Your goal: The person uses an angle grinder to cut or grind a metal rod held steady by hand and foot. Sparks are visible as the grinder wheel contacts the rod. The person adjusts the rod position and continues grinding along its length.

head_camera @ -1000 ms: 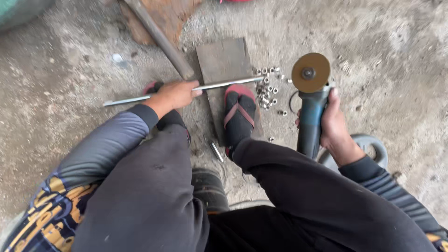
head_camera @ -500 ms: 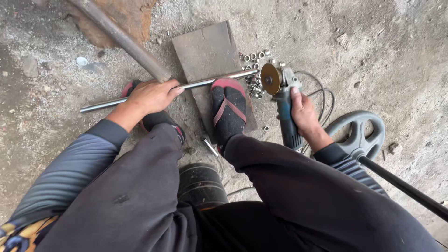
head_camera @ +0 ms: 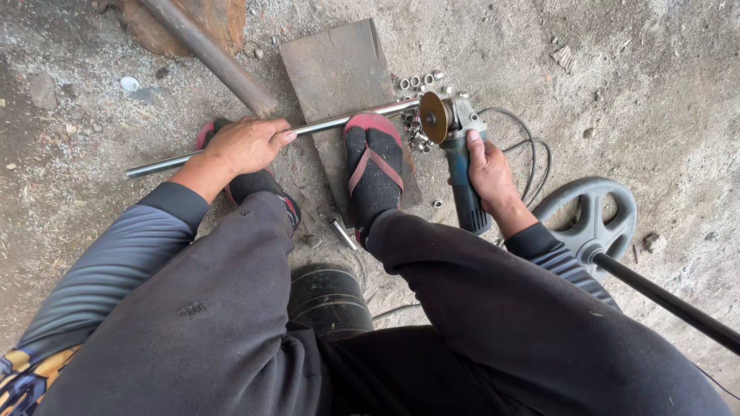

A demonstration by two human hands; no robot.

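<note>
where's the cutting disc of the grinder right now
In the head view the cutting disc sits upper centre, at the end of the metal rod, just right of the sandalled foot, with the small cut rings beside it.

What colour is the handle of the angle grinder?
Dark blue handle, held by the right hand; head view.

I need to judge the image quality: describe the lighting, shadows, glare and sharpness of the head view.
Head view: soft, even daylight, only faint shadows under the legs; mild glare along the shiny metal rod; left hand, right hand and angle grinder look sharp, without motion blur; slight wide-angle stretching toward the edges.
</note>
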